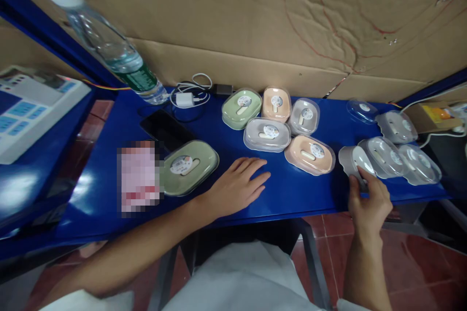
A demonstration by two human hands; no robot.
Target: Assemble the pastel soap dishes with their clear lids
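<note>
Blue tabletop (292, 194) under lidded boxes (310, 155), cardboard wall (219, 24) behind, red tiles (334, 243) below.

The left arm (153, 240) reaches from the near left toward the middle of the scene. The left hand (237, 187) is palm down, its fingers (251, 167) loosely spread and pointing to the right. The right arm (365, 272) comes from the near right, and the right hand (372, 199) makes a pinch with thumb (353, 187) and index finger (367, 176).
</note>
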